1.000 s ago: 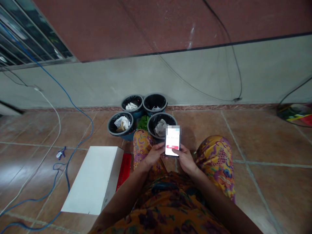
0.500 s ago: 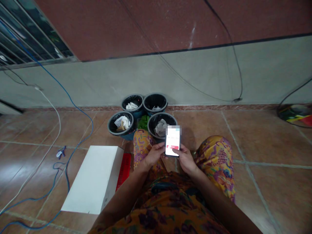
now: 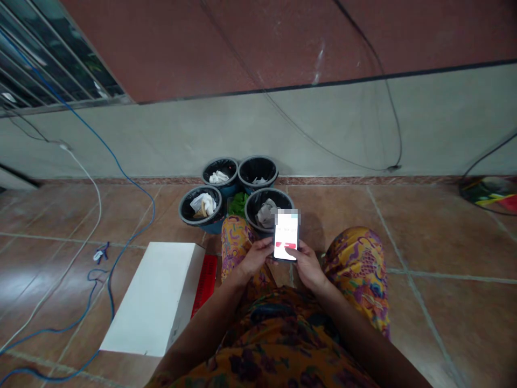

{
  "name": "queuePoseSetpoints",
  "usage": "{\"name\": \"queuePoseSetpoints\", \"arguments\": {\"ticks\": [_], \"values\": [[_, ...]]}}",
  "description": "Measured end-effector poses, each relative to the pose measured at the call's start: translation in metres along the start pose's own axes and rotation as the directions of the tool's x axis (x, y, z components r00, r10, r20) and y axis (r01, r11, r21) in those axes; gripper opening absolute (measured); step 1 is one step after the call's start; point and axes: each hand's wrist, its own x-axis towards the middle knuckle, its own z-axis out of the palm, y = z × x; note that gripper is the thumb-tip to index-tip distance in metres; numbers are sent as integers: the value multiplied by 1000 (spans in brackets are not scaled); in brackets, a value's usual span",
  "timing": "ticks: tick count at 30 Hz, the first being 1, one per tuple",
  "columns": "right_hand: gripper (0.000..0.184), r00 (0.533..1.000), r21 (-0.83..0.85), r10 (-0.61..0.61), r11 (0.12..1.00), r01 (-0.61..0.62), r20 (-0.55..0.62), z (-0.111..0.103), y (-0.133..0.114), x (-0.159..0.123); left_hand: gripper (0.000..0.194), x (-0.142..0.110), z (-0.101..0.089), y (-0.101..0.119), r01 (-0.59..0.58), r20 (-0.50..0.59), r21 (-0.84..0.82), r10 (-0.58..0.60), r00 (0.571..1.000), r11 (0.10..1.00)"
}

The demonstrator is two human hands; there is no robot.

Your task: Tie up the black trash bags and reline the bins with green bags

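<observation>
I sit on a tiled floor with my knees apart, in yellow patterned cloth. Both hands hold a phone upright between my knees; its screen is lit white with a red bar. My left hand grips its left edge and my right hand grips its lower right, thumb near the screen. Just beyond the phone stand several black pots in a cluster, with crumpled white paper or cloth inside, and a green leafy plant in the gap between them.
A white box with a red side lies on the floor by my left knee. Blue cable and a white cable trail across the tiles at left. Black wires hang on the wall behind. A colourful object sits at far right.
</observation>
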Motion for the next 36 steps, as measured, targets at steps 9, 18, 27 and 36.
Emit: {"name": "queuePoseSetpoints", "arguments": {"ticks": [9, 18, 27, 36], "values": [[46, 986, 77, 155, 984, -159, 53, -11, -22, -2, 47, -41, -16, 31, -158, -180, -193, 123, 976, 968], [46, 950, -61, 305, 952, -301, 60, -35, 4, -3, 39, -140, -110, 29, -328, -678, -168, 132, 723, 930], [42, 936, -96, 346, 936, -340, 61, -34, 13, 9, 21, -191, -172, -32, -346, -926, -311, -200, 320, 885], [42, 939, -59, 339, 940, -336, 53, -38, 14, 5, 22, -203, -198, -29, -277, -913, -354, -265, 311, 893]]}}
